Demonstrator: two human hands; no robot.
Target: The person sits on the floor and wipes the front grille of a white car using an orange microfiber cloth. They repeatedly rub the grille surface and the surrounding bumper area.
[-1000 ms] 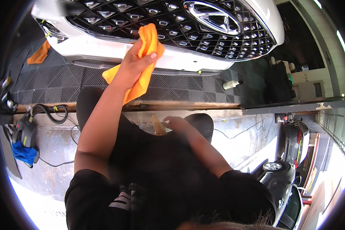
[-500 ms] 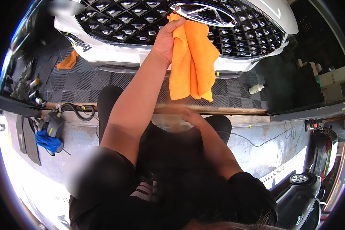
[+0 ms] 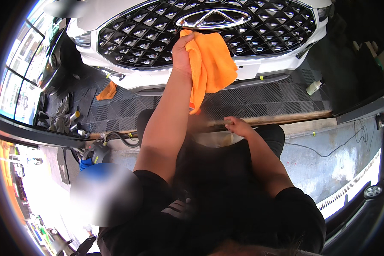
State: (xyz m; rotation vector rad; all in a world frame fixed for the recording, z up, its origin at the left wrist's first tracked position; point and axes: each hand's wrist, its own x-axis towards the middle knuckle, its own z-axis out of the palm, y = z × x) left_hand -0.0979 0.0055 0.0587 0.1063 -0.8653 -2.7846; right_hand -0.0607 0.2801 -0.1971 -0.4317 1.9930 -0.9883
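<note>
An orange microfibre cloth hangs in loose folds from my left hand, which grips it by the upper left edge. That arm reaches forward, and the cloth hangs in front of the black and chrome grille of a white car. The chrome badge lies just above the cloth. Lower down, near my lap, my right hand points inward with its fingers partly stretched and apart. Nothing shows between them. Below the cloth a patch is blurred, so I cannot make it out.
Another orange cloth lies on the dark tiled floor at left. A white bottle lies on the right. Several bottles and a machine with a hose sit at lower left. A cable crosses the pale floor.
The view has shifted, so the car and floor sit lower and further right. My left hand still grips the cloth, whose folds have swung. My right hand has drawn slightly rightward.
</note>
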